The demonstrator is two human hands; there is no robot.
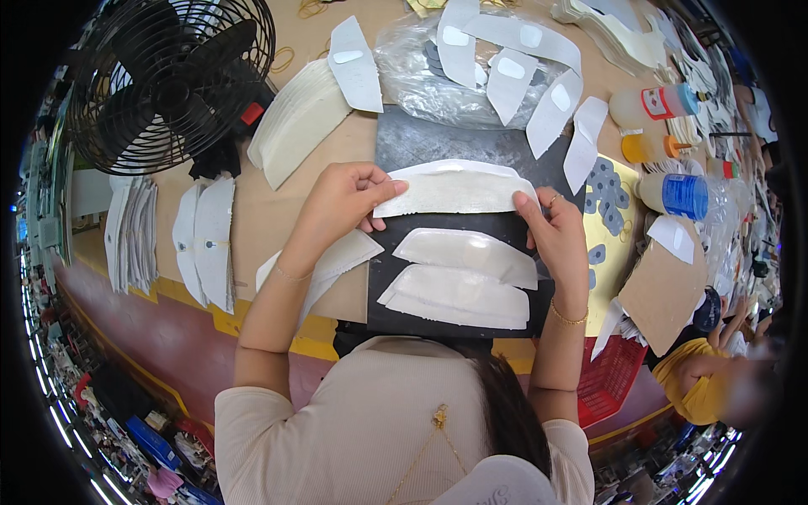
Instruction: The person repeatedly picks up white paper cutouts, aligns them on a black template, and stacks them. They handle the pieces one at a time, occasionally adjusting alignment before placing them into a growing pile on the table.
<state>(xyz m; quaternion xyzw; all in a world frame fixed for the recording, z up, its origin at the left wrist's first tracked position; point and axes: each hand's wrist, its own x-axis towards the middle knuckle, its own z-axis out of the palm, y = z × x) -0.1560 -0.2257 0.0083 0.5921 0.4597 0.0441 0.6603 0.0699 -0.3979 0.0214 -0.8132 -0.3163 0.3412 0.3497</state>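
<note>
Between my two hands is a curved white fabric panel (459,189), held level over the dark work mat (404,139). My left hand (349,198) pinches its left end between thumb and fingers. At the other end, my right hand (551,223) grips the corner, thumb on top. Just below lie two similar panels on the mat: an upper one (467,255) and a lower one (454,296). Beside my left forearm, more white pieces (337,261) rest at the mat's edge, partly hidden by the arm.
A black caged fan (172,93) stands at the back left, near a cream panel stack (299,122). White pieces with pale patches lie on a clear plastic bag (404,67). Bottles (682,195) line the right beside a yellow sheet (602,286) with grey cutouts. A red basket (610,379) sits below.
</note>
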